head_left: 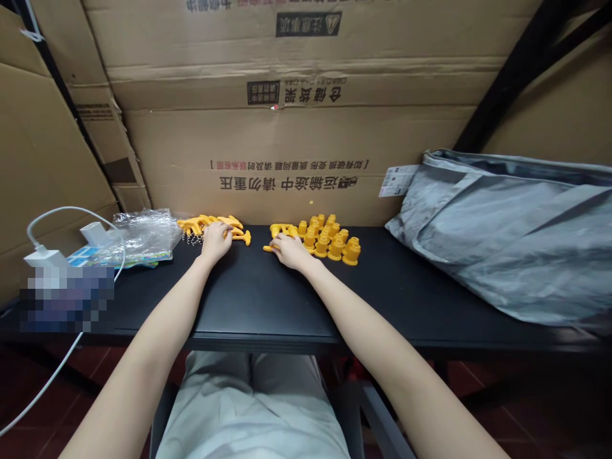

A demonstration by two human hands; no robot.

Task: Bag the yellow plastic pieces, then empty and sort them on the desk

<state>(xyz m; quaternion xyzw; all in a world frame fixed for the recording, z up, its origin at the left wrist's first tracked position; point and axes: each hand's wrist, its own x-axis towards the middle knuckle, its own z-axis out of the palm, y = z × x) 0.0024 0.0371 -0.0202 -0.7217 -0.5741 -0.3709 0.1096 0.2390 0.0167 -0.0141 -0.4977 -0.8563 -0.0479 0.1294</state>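
Observation:
My left hand (218,240) rests at the right side of a pile of orange-yellow handles with metal spirals (196,225); its fingers are bent over one handle (243,236), and whether they grip it is unclear. Further right, my right hand (289,250) has its fingers bent at a small group of yellow-orange pieces (282,229). A short orange piece (268,248) pokes out at its fingertips. Beside that hand stand several yellow stepped, cup-like parts (336,247) in rough rows on the black table (268,299).
At the left lie clear plastic wrapping (143,233), a white charger (46,260) with a cable and a blurred-out object (67,299). A grey fabric bag (516,242) fills the right side. Cardboard (287,140) walls the table's back.

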